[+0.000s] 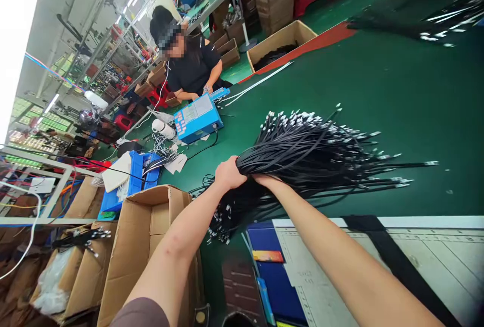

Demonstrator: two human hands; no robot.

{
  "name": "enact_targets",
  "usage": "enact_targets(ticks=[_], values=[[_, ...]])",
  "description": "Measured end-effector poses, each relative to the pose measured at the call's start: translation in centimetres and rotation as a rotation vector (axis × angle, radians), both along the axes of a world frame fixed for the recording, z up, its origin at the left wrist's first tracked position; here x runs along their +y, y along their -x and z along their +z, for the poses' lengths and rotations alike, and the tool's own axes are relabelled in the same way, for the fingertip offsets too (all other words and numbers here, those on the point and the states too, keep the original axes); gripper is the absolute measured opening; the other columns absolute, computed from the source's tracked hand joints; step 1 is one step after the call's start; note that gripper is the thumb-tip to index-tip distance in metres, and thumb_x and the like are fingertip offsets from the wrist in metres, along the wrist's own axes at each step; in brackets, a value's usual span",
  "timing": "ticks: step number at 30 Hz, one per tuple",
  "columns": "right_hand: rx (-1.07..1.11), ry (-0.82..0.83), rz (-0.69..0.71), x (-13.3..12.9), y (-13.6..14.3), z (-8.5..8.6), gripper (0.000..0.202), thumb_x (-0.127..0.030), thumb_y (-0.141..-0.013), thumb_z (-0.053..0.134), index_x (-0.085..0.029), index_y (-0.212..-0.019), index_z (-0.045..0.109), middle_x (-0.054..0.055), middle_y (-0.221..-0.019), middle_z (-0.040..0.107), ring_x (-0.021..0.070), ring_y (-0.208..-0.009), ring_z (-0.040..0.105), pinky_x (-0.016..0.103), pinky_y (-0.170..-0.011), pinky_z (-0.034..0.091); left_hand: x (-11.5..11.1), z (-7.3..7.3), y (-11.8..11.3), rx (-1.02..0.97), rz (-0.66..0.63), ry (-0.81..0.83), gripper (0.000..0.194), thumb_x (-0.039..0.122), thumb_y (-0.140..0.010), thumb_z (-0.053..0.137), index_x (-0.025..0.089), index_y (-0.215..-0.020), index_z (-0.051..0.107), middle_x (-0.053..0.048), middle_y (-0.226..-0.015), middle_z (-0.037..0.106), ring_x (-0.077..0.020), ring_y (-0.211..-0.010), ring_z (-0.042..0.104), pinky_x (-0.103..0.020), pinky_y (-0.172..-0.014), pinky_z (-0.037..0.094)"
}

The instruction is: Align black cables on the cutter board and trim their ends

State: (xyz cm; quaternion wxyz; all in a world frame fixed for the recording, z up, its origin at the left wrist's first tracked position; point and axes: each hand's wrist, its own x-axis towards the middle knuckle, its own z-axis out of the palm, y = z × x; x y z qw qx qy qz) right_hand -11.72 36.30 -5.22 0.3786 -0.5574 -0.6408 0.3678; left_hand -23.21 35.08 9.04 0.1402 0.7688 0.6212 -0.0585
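A thick bundle of black cables (291,158) lies across the green table, its many white connector ends fanned out to the right. My left hand (230,173) is closed around the gathered left part of the bundle, thumb on top. Close beside it, my right hand (267,181) grips the bundle from below; its fingers are mostly hidden under the cables. More black cable ends with small white connectors (223,223) hang or lie below my left hand.
An open cardboard box (130,236) stands at the table's left edge. Beyond are blue bins (132,171) and a blue machine (198,118), where another person (192,62) sits. A cutting board (427,251) and dark blue folder (264,239) lie nearest me. More cables (401,19) lie far right.
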Motion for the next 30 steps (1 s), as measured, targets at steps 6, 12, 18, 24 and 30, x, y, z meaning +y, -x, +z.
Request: enact_targets(ticks=[6, 12, 18, 24, 30], values=[[-0.288, -0.041, 0.205, 1.0, 1.7, -0.9, 0.038, -0.044, -0.087, 0.056, -0.016, -0.102, 0.077, 0.018, -0.117, 0.071, 0.0361, -0.128, 0.053, 0.052, -0.118, 0.028, 1.0, 6.9, -1.5, -0.128, -0.067, -0.060, 0.049, 0.025, -0.060, 0.073, 0.021, -0.108, 0.068, -0.005, -0.102, 0.075, -0.0254, -0.092, 0.070, -0.032, -0.079, 0.055], [-0.329, 0.000, 0.276, -2.7, -0.2, -3.4, 0.032, -0.041, -0.086, 0.058, -0.020, -0.103, 0.075, 0.016, -0.125, 0.067, 0.0338, -0.139, 0.043, 0.056, -0.122, 0.016, 2.3, 19.9, -0.7, -0.271, 0.007, -0.207, 0.034, 0.020, -0.057, 0.074, 0.014, -0.090, 0.068, 0.003, -0.074, 0.064, -0.0152, -0.069, 0.061, -0.026, -0.066, 0.050], [-0.226, 0.094, 0.206, -3.3, -0.8, 0.0, 0.028, -0.039, -0.075, 0.065, -0.027, -0.098, 0.075, 0.014, -0.126, 0.068, 0.0358, -0.134, 0.051, 0.058, -0.118, 0.026, 1.0, 29.2, 5.6, -0.316, 0.260, -0.297, 0.030, 0.014, -0.051, 0.074, 0.015, -0.079, 0.065, 0.006, -0.066, 0.059, -0.0109, -0.059, 0.056, -0.022, -0.055, 0.046], [-0.022, 0.159, 0.209, -10.1, -2.5, 8.6, 0.048, -0.062, -0.084, 0.051, -0.021, -0.087, 0.074, 0.019, -0.099, 0.074, 0.0358, -0.103, 0.070, 0.056, -0.099, 0.048, -3.1, 29.5, 8.8, -0.036, 0.282, -0.277, 0.024, 0.019, -0.051, 0.077, 0.016, -0.070, 0.064, 0.002, -0.064, 0.062, -0.0144, -0.060, 0.059, -0.022, -0.047, 0.041], [1.184, 0.267, 0.548, -21.0, 2.9, 22.6, 0.090, -0.093, -0.062, 0.058, -0.024, -0.118, 0.068, 0.016, -0.134, 0.063, 0.0318, -0.125, 0.060, 0.051, -0.109, 0.042, -11.1, 29.6, 4.9, 0.142, 0.087, -0.264, 0.029, 0.024, -0.054, 0.078, 0.014, -0.080, 0.071, -0.007, -0.085, 0.073, -0.0220, -0.081, 0.071, -0.025, -0.065, 0.053]])
